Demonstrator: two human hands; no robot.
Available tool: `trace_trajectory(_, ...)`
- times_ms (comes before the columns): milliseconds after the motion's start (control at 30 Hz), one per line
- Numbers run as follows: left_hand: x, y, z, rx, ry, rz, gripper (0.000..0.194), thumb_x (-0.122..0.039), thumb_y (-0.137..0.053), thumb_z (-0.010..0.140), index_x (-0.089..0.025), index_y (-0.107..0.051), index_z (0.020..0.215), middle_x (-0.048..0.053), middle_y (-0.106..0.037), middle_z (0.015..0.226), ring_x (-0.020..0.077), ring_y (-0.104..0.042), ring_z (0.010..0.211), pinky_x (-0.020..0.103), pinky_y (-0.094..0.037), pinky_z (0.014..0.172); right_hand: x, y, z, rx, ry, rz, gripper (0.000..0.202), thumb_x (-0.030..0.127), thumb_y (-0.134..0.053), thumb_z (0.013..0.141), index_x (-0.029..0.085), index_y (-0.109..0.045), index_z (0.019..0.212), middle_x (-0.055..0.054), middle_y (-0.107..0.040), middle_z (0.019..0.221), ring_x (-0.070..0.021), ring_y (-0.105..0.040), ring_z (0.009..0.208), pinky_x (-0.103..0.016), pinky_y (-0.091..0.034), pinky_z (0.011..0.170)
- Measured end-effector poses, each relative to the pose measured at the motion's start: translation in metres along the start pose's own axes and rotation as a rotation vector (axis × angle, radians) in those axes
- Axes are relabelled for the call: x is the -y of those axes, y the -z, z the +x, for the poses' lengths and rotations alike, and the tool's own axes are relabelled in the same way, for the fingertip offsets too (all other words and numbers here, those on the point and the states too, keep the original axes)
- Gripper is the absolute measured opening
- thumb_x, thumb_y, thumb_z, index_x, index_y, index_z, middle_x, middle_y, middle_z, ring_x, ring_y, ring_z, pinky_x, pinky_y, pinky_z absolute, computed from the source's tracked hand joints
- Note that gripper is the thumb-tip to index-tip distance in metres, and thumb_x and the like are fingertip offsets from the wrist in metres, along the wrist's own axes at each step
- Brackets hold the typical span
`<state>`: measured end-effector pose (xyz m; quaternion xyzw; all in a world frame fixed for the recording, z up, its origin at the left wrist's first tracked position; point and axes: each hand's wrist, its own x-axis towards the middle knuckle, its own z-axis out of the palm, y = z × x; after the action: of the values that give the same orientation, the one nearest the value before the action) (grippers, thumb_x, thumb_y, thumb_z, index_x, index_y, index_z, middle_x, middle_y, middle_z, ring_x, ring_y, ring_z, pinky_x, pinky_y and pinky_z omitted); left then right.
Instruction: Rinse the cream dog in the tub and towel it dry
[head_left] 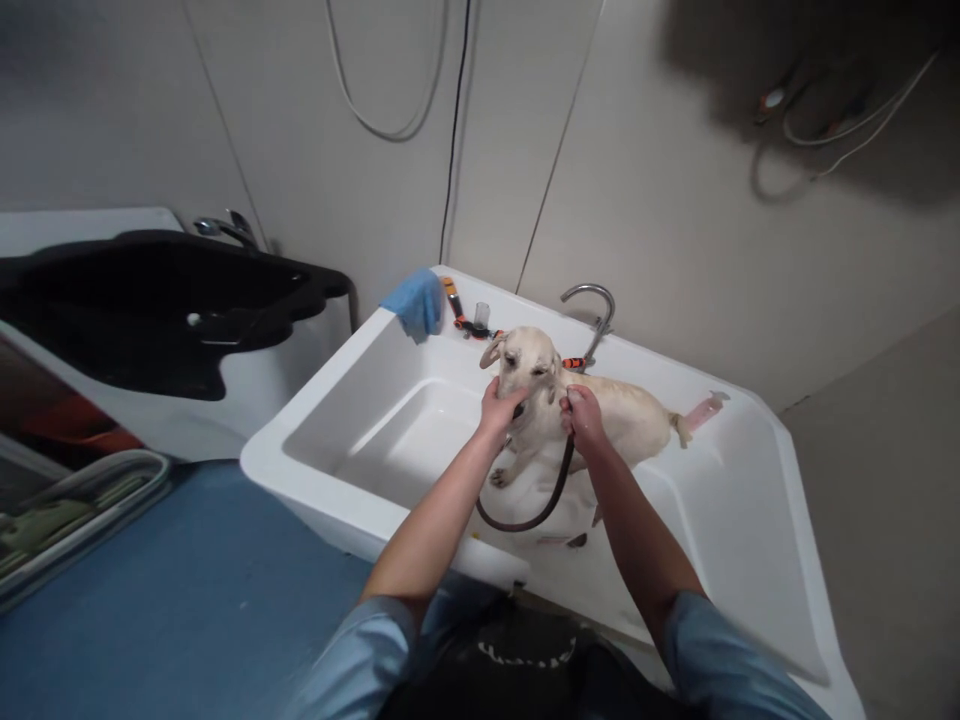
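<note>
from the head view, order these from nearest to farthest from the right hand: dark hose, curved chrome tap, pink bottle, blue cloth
From the right hand:
1. Dark rubber hose, gripped in it, looping down below.
2. Curved chrome tap, just behind on the tub's back rim.
3. Pink plastic bottle, to the right, by the dog's tail.
4. Folded blue cloth, far left on the rim corner.

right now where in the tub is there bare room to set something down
Free: the white tub floor left of the small cream dog, below the blue cloth. Crowded: around the dog, where both hands and the dark hose sit.
</note>
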<state>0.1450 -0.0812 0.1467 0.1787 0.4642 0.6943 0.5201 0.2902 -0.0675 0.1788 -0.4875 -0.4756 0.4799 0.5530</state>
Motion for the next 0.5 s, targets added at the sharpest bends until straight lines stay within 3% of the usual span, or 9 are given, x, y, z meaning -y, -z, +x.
trace_trajectory(167, -0.004, -0.005, 0.0, 0.01, -0.024, 0.02, 0.054, -0.022, -0.091, 0.058, -0.02, -0.072, 0.109, 0.003, -0.078, 0.094, 0.0197, -0.071, 0.087, 0.032, -0.059, 0.082, 0.022, -0.006, 0.0, 0.055, -0.08, 0.05, 0.022, 0.035, -0.063, 0.085, 0.025, -0.047, 0.097, 0.012, -0.052, 0.058, -0.0063, -0.032, 0.035, -0.018, -0.018, 0.036)
trace_trajectory(300, -0.003, -0.01, 0.001, 0.002, -0.034, 0.04, 0.054, -0.02, -0.088, 0.062, -0.02, -0.071, 0.114, 0.004, -0.078, 0.097, 0.0189, -0.07, 0.084, 0.031, -0.059, 0.079, 0.011, -0.014, -0.011, 0.058, -0.16, 0.012, 0.026, 0.036, -0.065, 0.086, 0.025, -0.047, 0.1, 0.013, -0.051, 0.056, -0.0061, -0.031, 0.034, -0.017, -0.017, 0.036)
trace_trajectory(500, 0.011, -0.012, 0.014, -0.023, -0.151, 0.164, 0.053, -0.014, -0.086, 0.064, -0.016, -0.072, 0.115, 0.005, -0.078, 0.096, 0.0211, -0.074, 0.089, 0.031, -0.06, 0.085, 0.01, -0.02, -0.02, 0.287, -0.152, -0.029, 0.026, 0.037, -0.066, 0.087, 0.025, -0.049, 0.103, 0.011, -0.054, 0.062, -0.0067, -0.035, 0.038, -0.017, -0.023, 0.037)
